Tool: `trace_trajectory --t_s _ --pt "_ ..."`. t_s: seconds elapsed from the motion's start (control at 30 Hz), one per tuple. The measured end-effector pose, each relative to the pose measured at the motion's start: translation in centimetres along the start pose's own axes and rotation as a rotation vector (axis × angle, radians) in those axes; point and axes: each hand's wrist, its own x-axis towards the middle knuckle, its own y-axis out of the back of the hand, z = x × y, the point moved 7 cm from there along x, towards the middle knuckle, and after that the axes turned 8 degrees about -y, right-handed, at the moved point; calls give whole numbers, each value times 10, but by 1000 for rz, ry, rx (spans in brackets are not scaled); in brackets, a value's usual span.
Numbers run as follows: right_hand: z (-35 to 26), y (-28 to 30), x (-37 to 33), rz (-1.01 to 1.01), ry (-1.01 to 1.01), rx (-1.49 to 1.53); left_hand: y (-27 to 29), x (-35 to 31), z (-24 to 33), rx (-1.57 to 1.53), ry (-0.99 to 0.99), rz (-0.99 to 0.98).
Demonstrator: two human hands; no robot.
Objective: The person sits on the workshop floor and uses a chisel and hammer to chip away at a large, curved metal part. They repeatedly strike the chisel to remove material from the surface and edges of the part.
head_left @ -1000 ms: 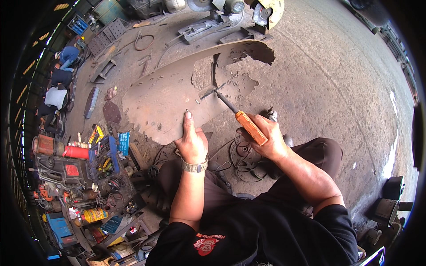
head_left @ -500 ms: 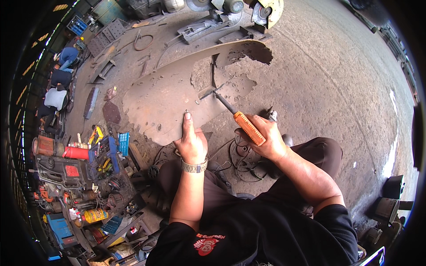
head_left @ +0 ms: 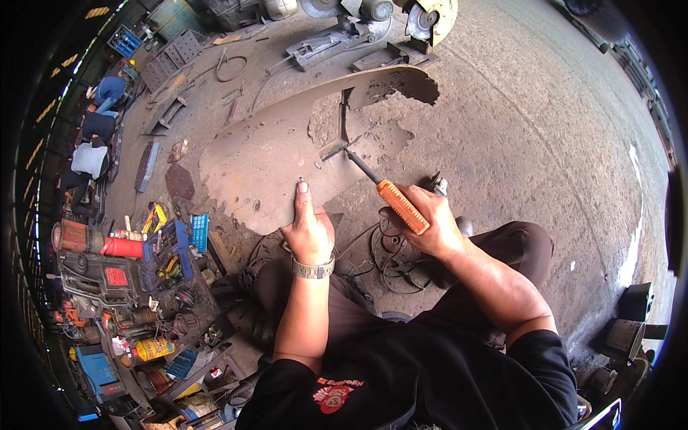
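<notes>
With its thumb on top, my left hand [head_left: 309, 233] grips the near edge of a rusty, curved metal sheet [head_left: 265, 161] with ragged edges and jagged openings. The fingers under the sheet are hidden. My right hand [head_left: 430, 218] is closed around the orange ribbed grip of a hammer [head_left: 403, 206]. Its dark shaft points up and left to a narrow head lying crosswise at the sheet, by the opening; it looks like a chipping hammer. A dark metal strip [head_left: 343, 115] runs along that opening beyond the head.
Tools, bottles and cases crowd the left, including a blue toolbox [head_left: 167, 251]. A cut-off saw [head_left: 430, 21] and a grinding machine [head_left: 376, 11] stand at the back. Cables [head_left: 383, 265] lie by my legs. People [head_left: 93, 154] crouch far left. Metal boxes [head_left: 634, 304] sit at right.
Almost nothing differs. The sheet's far edge has shifted very slightly, while both hands keep their grips and the hammer head stays at the same spot.
</notes>
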Motion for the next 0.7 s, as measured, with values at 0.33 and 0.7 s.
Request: trace_trajectory --t_s 0.33,0.7 --pt "2 1 0 10 -24 -18 -9 0 6 -16 -31 -27" --pt "3 -1 -1 -5 -5 21 -5 -1 3 -17 7 -22"
